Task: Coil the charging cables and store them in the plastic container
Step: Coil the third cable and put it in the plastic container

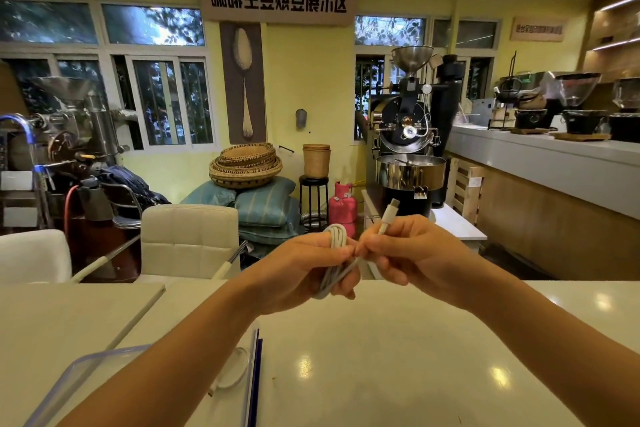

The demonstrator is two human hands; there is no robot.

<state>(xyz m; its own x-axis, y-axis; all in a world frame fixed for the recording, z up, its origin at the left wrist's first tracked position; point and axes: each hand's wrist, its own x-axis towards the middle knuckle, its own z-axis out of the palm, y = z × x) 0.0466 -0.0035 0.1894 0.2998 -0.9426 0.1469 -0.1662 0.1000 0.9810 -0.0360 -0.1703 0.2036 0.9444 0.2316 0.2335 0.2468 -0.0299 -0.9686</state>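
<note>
My left hand (304, 267) is closed around a bundle of white charging cable (336, 236), whose loops stick out above and below the fingers. My right hand (408, 250) pinches the cable's free end, with the white plug (389, 215) pointing up and away. Both hands are raised above the far edge of the white table (381, 357). At the lower left stands a clear plastic container (250, 357) with a blue-edged rim, partly hidden by my left forearm. Inside it lies another coiled white cable (235, 371).
White chairs (189, 239) stand just beyond the table's far edge. A second white tabletop (69, 315) adjoins on the left. Behind are a coffee roaster (408, 149), a pink gas cylinder (342, 206), stacked baskets and cushions, and a counter with grinders on the right.
</note>
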